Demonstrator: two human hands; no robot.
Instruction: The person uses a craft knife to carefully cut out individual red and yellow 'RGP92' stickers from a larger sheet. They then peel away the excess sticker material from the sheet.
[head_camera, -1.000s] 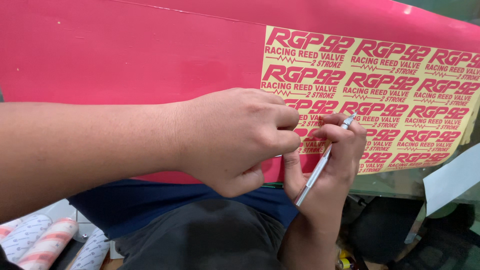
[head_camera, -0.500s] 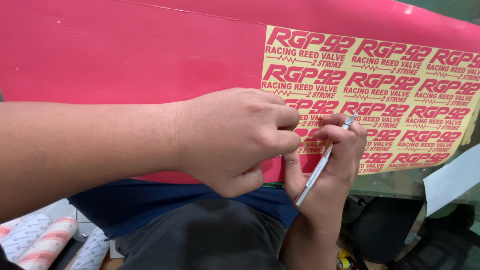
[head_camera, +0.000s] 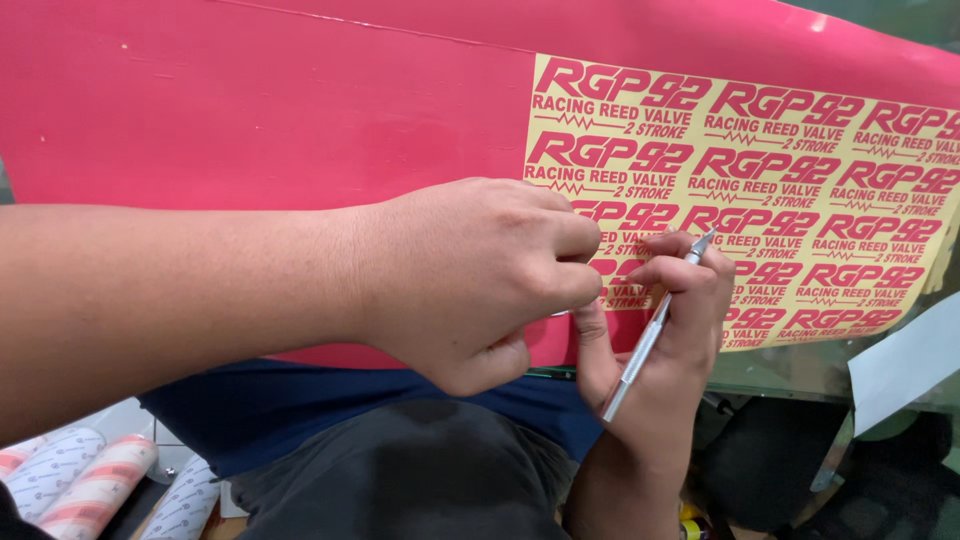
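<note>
A wide red vinyl sheet (head_camera: 260, 110) lies across the work surface. At its right lies a yellow backing area (head_camera: 790, 200) with rows of red cut-out lettering. My right hand (head_camera: 665, 330) grips a slim silver craft knife (head_camera: 650, 335), its tip up by the lettering. My left hand (head_camera: 470, 280) reaches across from the left, fingers pinched together at the lower left edge of the yellow area, touching my right hand. What the left fingers pinch is hidden.
Several rolls of white and red patterned vinyl (head_camera: 70, 480) lie at the lower left. A white sheet of paper (head_camera: 905, 365) hangs at the right edge. My dark blue shirt and grey trousers (head_camera: 400, 470) fill the bottom middle, below the sheet's near edge.
My right hand with the knife has dropped slightly lower and to the right. My left hand has stayed in place.
</note>
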